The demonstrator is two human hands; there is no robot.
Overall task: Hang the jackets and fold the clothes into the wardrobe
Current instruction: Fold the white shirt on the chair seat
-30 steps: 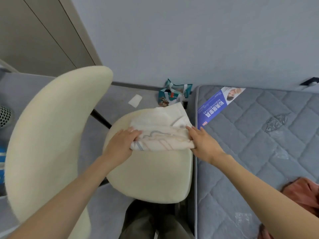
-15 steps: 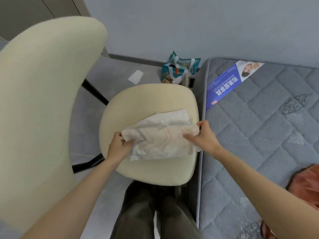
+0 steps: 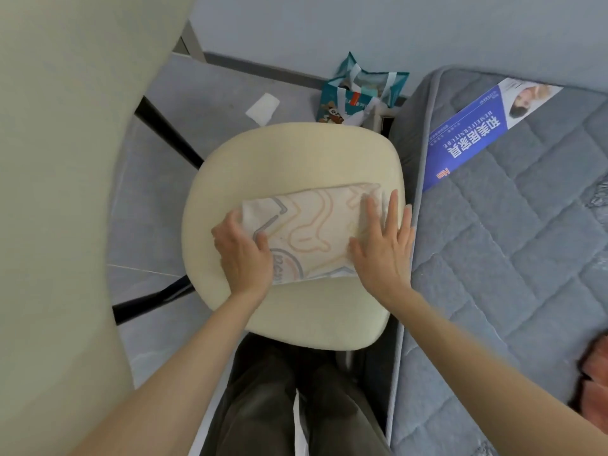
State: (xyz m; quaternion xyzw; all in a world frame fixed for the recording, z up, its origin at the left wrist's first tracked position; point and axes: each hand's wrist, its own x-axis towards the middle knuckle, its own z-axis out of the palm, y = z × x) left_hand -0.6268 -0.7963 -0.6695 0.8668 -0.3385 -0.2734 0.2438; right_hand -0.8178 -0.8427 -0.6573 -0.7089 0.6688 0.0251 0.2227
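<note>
- Right hand lies flat on the right end of the folded garment, fingers straight and spread, gripping nothing.
- Left hand holds the garment's left edge, with the thumb on top and the fingers curled at the edge.
- Garment: white cloth printed with pastel lines, folded into a rough rectangle. It rests on the chair seat, near its right side.
- Bag: teal with white handles, standing open on the floor by the wall. Its contents are too unclear to name.
- Seat: cream, padded, with rounded corners.
- Mattress: grey, quilted in diamonds, just beside the seat. It has 1 blue label and an orange-red cloth at its right edge.
</note>
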